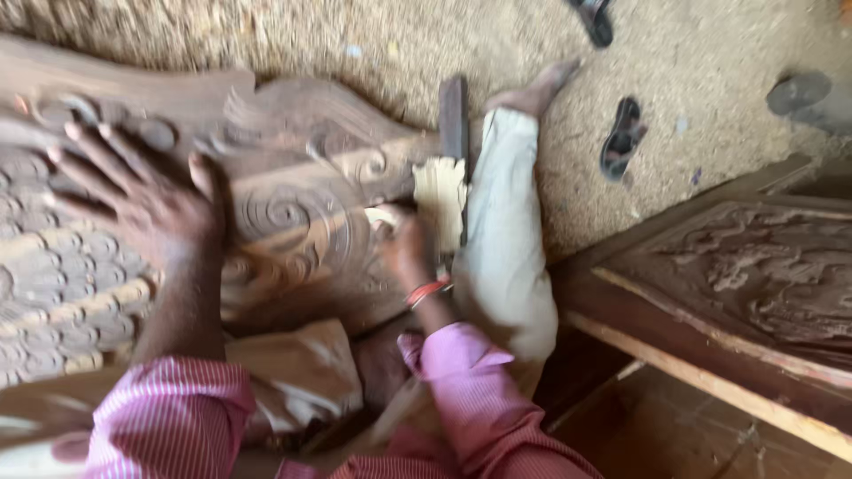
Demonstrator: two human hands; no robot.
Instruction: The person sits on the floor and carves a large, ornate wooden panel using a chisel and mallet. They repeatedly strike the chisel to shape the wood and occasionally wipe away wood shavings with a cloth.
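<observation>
Black sandal [623, 137] on sawdust floor [710, 71], second carved panel [754, 275] at right, dark shoe [595, 19] at top

Sawdust-covered floor [710, 53] carries it all. The big carved wooden panel [293, 204] lies flat on it, right under both grips. Just past the right grip rests a dark wooden block [453, 115]. Well off to that grip's right, a sandal [623, 137] lies on the sawdust, and nearer, a second carved panel [754, 275].
</observation>
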